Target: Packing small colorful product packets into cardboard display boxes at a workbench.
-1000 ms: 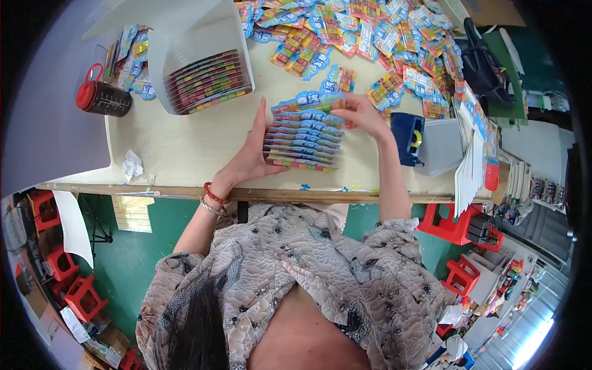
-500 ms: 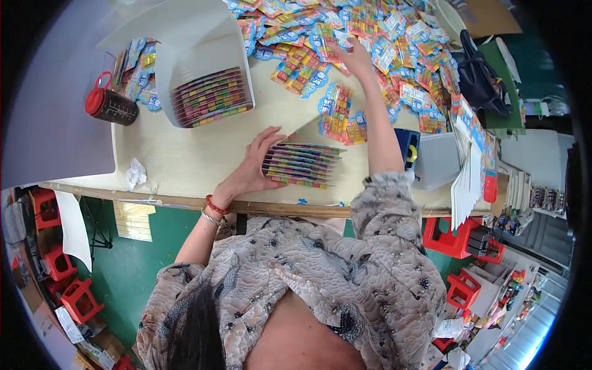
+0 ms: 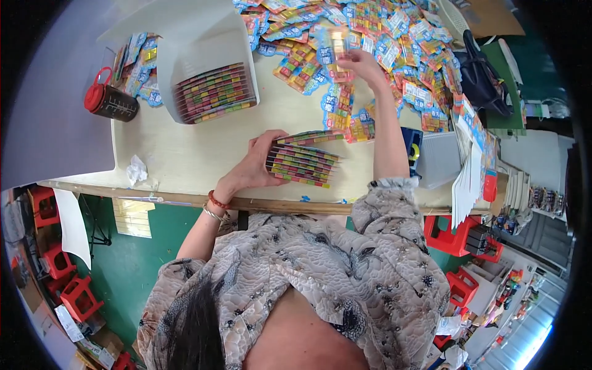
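Observation:
My left hand point(image 3: 251, 168) is closed round one end of a stack of colourful flat packets point(image 3: 303, 164), held on edge over the table near its front. The top packet of the stack sits a little apart from the others. Farther off, my right hand point(image 3: 365, 66) pinches a single blue-and-yellow packet point(image 3: 336, 54) above the table, blurred by motion. Beyond and around it spreads a large heap of the same packets point(image 3: 376, 24). An open white box point(image 3: 169, 61) to the left contains a row of packets point(image 3: 217, 94) standing close together.
A dark bottle with a red lid point(image 3: 111, 103) and crumpled white paper point(image 3: 137, 170) lie on the left. At the right are a blue tape dispenser point(image 3: 412, 151), a clear plastic container point(image 3: 439, 159), printed sheets point(image 3: 468, 142) and a dark bag point(image 3: 484, 77). Red stools point(image 3: 80, 299) stand below.
My right hand has lifted a packet off the heap and moved slightly nearer. The top packet in my left hand's stack has swung down closer to the others.

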Demonstrator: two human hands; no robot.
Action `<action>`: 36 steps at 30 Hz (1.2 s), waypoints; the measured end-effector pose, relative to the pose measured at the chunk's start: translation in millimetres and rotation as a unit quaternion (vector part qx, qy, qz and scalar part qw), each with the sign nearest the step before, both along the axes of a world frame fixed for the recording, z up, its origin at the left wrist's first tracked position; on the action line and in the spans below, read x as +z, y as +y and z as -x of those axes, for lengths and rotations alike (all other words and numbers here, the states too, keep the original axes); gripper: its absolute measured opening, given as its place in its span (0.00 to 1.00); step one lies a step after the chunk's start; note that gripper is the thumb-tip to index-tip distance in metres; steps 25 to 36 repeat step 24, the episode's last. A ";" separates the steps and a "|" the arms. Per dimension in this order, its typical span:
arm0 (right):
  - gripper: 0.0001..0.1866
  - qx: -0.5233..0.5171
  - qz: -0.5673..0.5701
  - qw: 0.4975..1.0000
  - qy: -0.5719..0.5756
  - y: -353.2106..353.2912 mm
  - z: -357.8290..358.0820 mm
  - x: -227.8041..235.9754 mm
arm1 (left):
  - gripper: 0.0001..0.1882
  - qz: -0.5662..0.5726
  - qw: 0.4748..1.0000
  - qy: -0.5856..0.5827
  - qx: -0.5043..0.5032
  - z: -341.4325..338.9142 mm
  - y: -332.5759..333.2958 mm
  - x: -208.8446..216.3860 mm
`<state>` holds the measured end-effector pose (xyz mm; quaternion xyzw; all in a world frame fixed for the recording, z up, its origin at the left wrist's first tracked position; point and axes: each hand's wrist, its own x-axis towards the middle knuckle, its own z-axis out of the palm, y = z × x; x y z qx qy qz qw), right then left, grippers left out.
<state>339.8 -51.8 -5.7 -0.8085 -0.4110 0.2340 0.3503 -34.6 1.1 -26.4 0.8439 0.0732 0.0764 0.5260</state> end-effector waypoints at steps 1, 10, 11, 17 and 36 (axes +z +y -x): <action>0.25 0.004 0.004 1.000 0.003 -8.4 14.4 10.9 | 0.54 0.004 1.000 0.003 0.004 0.0 1.3 -1.0; 0.18 -0.051 -0.058 0.934 0.348 -94.0 126.8 0.8 | 0.54 -0.031 0.999 -0.007 -0.009 -0.7 -0.5 11.2; 0.19 -0.068 -0.067 0.937 0.336 -95.6 129.8 2.5 | 0.59 0.000 1.000 0.019 -0.010 -0.6 -0.1 11.3; 0.16 -0.109 -0.172 0.929 0.310 -120.4 129.8 -20.3 | 0.70 -0.002 1.000 0.008 -0.012 -0.3 -1.9 9.6; 0.18 0.033 -0.081 0.934 0.346 -135.2 129.5 -15.2 | 0.72 -0.033 0.999 0.027 -0.031 -3.9 4.6 9.4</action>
